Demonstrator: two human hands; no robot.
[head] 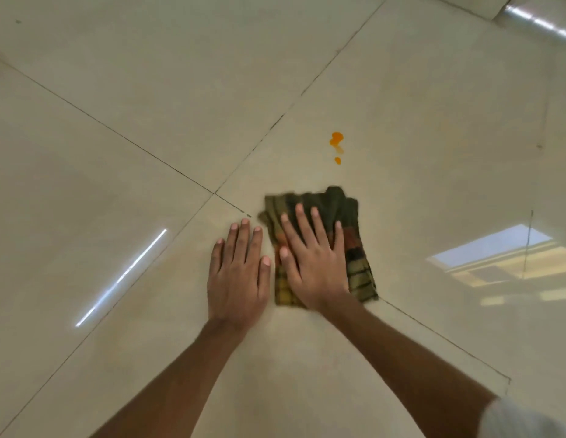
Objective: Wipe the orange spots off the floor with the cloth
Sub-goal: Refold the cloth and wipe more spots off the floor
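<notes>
right hand [313,263] fingers spread flat on folded olive-orange checked cloth [357,248]; orange spots [336,143] beyond.

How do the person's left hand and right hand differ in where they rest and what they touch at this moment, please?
The left hand lies flat on the bare, glossy cream tiled floor, while the right hand presses flat on the folded green-and-orange checked cloth. The right hand reaches nearer the orange spots than the left hand, though neither touches them. Both are palm down with fingers extended, side by side.
</notes>
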